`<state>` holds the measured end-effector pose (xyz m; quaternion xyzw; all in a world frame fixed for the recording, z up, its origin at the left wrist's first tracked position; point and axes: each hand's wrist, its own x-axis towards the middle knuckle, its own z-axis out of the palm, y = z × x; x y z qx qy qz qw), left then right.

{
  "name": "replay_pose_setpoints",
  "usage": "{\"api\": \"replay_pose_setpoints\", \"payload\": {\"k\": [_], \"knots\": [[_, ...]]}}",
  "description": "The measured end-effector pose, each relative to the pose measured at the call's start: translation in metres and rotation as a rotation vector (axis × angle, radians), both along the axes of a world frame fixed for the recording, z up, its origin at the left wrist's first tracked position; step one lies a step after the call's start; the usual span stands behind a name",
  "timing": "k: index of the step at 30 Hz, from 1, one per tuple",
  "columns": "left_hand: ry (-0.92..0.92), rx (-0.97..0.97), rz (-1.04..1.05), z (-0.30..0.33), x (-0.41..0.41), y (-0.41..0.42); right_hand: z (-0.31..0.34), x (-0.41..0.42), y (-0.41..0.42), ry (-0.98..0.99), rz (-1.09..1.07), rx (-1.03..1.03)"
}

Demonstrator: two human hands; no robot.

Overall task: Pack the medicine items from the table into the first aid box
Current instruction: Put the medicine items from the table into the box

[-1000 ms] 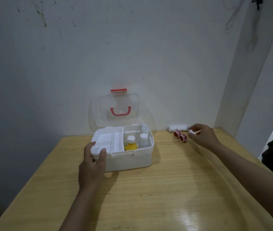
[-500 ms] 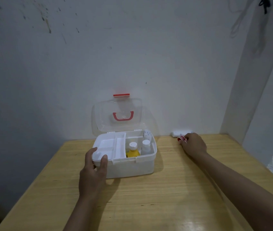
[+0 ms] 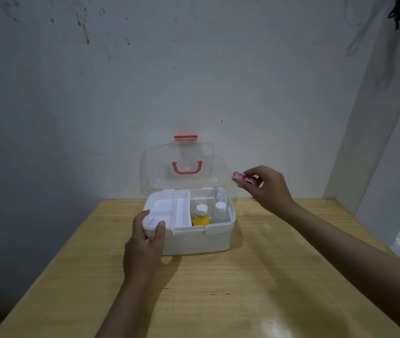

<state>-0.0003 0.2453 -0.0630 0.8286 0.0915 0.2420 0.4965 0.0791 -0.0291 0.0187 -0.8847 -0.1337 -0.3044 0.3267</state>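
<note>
Standing over the wooden counter (image 3: 242, 289), I have it stretching out beneath both my forearms to the wall. The first aid box (image 3: 199, 237) sits on it between my hands, nearer my left one, its clear lid (image 3: 159, 167) tipped up and back on the far side of my left hand, with a red handle (image 3: 187, 167) showing through it. My left hand (image 3: 145, 247) wraps the box's near left corner, thumb and fingers curled over the rim, steadying it. Just beyond those fingers lies the white divided tray (image 3: 167, 211), filling the left part of the box. To the right of the tray, toward my right hand, the deep compartment holds a yellow bottle (image 3: 201, 217) with a white cap, a clear bottle (image 3: 219, 211) beside it, and a white patterned bottle (image 3: 221, 193) behind that. My right hand (image 3: 267, 189) is raised off the counter, just right of the lid and above the box's right edge, thumb and fingertips pinching two small red tape rolls (image 3: 244, 178) side by side, which point toward the lid.
</note>
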Motion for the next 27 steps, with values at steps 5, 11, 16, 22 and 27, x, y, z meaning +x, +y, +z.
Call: {"api": "replay_pose_setpoints", "payload": {"k": [5,11,16,22,27], "knots": [[0.009,-0.013,-0.052,0.006,-0.004,0.003,0.028,-0.016,0.06,0.007,0.132,-0.095],[0.032,-0.062,-0.107,0.01,-0.008,0.009,0.026,-0.003,0.126,0.086,0.249,-0.347],[0.04,-0.058,-0.13,0.01,-0.006,0.012,0.011,0.013,0.165,0.147,0.23,-0.505],[0.035,-0.051,-0.145,0.006,-0.004,0.015,0.012,0.022,0.182,0.254,0.264,-0.584],[0.017,-0.029,-0.134,0.004,-0.002,0.015,0.005,0.022,0.178,0.316,0.288,-0.571]]}}
